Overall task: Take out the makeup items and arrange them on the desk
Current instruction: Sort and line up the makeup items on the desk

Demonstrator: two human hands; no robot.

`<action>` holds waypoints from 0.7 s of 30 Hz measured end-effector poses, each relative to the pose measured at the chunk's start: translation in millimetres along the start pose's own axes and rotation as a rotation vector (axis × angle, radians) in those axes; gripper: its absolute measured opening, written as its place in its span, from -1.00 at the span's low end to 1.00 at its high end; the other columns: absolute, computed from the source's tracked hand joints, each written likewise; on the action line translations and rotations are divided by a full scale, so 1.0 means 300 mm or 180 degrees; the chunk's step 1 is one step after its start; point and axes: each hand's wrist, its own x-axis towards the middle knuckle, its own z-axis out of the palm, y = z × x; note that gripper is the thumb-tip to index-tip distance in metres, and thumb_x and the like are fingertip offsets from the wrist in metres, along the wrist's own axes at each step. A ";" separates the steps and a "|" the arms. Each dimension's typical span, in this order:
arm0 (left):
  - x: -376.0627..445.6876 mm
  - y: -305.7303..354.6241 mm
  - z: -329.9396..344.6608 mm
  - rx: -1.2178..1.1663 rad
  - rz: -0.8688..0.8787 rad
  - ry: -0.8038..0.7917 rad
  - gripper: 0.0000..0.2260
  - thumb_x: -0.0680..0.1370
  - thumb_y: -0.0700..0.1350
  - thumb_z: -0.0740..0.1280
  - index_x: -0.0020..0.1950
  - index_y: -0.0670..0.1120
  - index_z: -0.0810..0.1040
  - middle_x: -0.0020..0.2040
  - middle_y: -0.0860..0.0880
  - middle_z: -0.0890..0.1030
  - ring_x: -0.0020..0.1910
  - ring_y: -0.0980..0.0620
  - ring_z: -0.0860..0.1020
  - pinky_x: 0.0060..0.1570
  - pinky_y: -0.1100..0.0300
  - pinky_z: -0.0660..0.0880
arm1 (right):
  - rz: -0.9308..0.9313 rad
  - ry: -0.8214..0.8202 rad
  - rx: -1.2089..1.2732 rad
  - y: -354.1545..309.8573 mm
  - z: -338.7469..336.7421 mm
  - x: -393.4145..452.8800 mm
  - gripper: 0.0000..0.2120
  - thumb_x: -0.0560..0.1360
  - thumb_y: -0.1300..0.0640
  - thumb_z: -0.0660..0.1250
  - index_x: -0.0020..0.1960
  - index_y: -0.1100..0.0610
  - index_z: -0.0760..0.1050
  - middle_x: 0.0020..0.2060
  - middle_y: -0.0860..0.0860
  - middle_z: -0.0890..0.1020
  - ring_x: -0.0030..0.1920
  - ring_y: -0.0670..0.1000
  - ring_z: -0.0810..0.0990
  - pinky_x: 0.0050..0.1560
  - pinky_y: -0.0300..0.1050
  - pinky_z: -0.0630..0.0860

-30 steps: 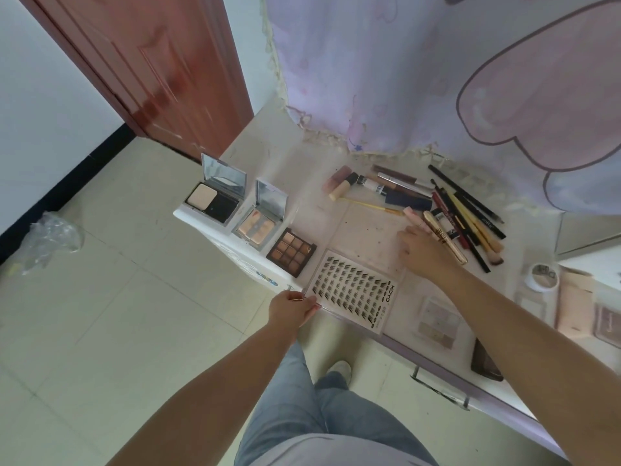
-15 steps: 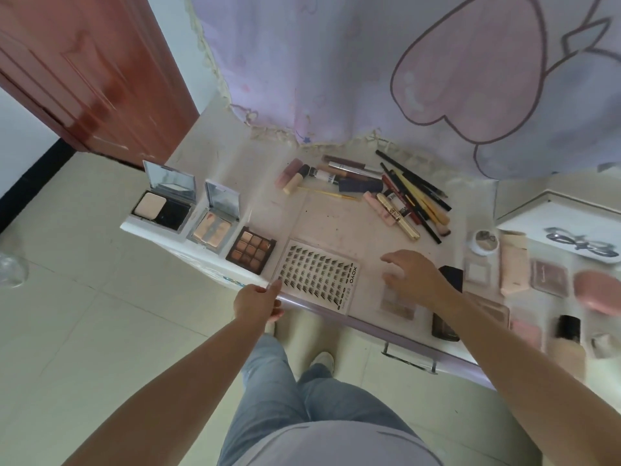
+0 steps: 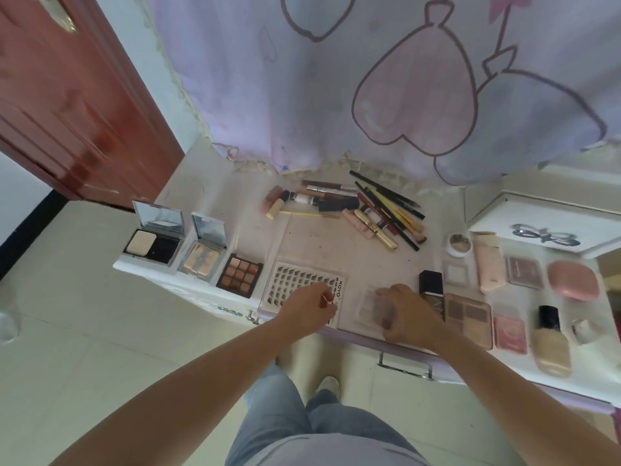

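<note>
At the front edge of the bench (image 3: 336,250), both hands work over the laid-out makeup.

The left hand (image 3: 311,309) hovers over the near corner of the lash tray (image 3: 295,285), fingers loosely curled; I cannot tell whether it pinches anything. The right hand (image 3: 408,314) rests on a clear pale palette (image 3: 368,307), fingers bent over it; the grip is blurred. Left of the tray sit a brown eyeshadow palette (image 3: 239,275) and two open mirrored compacts (image 3: 205,248). Pencils and tubes (image 3: 369,210) lie heaped toward the curtain (image 3: 336,95). Right of the hand lie a black-capped bottle (image 3: 431,287), a neutral palette (image 3: 468,312) and a foundation bottle (image 3: 549,341).
</note>
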 end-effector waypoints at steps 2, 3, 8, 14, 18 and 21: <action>0.005 0.035 -0.040 -0.0130 0.0185 -0.0345 -0.65 0.52 -0.12 0.32 0.28 -0.14 0.40 0.10 -0.03 0.52 -0.04 0.09 0.46 -0.01 0.25 0.41 | -0.0142 0.0115 0.0810 -0.044 -0.053 -0.024 -0.35 0.35 0.16 0.42 0.37 0.08 0.24 0.13 -0.07 0.35 0.17 -0.11 0.34 0.11 -0.40 0.21; 0.003 0.059 -0.068 -0.0303 0.0305 -0.0591 -0.53 0.50 -0.11 0.34 0.38 -0.12 0.30 0.22 -0.01 0.46 0.05 0.11 0.45 0.04 0.27 0.42 | -0.0231 0.0135 0.1108 -0.067 -0.090 -0.038 -0.34 0.35 0.18 0.43 0.37 0.07 0.23 0.12 -0.11 0.34 0.16 -0.14 0.34 0.11 -0.41 0.23; -0.002 0.209 -0.257 -0.1053 0.0976 -0.0937 -0.42 0.46 -0.16 0.39 0.41 -0.01 0.23 0.22 0.09 0.46 0.24 0.11 0.44 0.20 0.16 0.46 | -0.0651 0.0459 0.1704 -0.158 -0.323 -0.083 -0.38 0.27 0.08 0.48 0.23 -0.12 0.28 0.04 -0.23 0.42 0.09 -0.20 0.45 0.03 -0.51 0.40; -0.023 0.343 -0.434 -0.1904 0.1355 -0.0715 -0.50 0.31 0.00 0.35 0.23 -0.04 0.43 0.11 0.07 0.56 0.10 0.10 0.56 0.12 0.21 0.53 | -0.0847 0.0908 0.2015 -0.228 -0.559 -0.138 -0.58 0.15 -0.06 0.40 -0.03 -0.25 0.39 -0.02 -0.26 0.53 0.00 -0.28 0.55 0.03 -0.36 0.50; -0.049 0.400 -0.486 -0.1947 0.1681 -0.0581 -0.56 0.22 0.06 0.35 0.09 0.07 0.47 0.01 0.16 0.64 0.03 0.17 0.60 0.15 0.16 0.52 | -0.0940 0.1059 0.1764 -0.270 -0.650 -0.164 -0.63 0.23 -0.03 0.44 0.00 -0.19 0.44 -0.02 -0.25 0.52 0.00 -0.24 0.54 0.03 -0.34 0.51; -0.053 0.429 -0.512 -0.2103 0.1752 -0.0427 -0.65 0.25 -0.03 0.37 0.01 0.08 0.47 -0.09 0.15 0.67 -0.05 0.16 0.63 0.08 0.24 0.55 | -0.0944 0.1135 0.1483 -0.302 -0.698 -0.170 -0.63 0.40 0.13 0.41 0.18 -0.01 0.45 -0.02 -0.17 0.49 -0.03 -0.16 0.52 -0.07 -0.41 0.51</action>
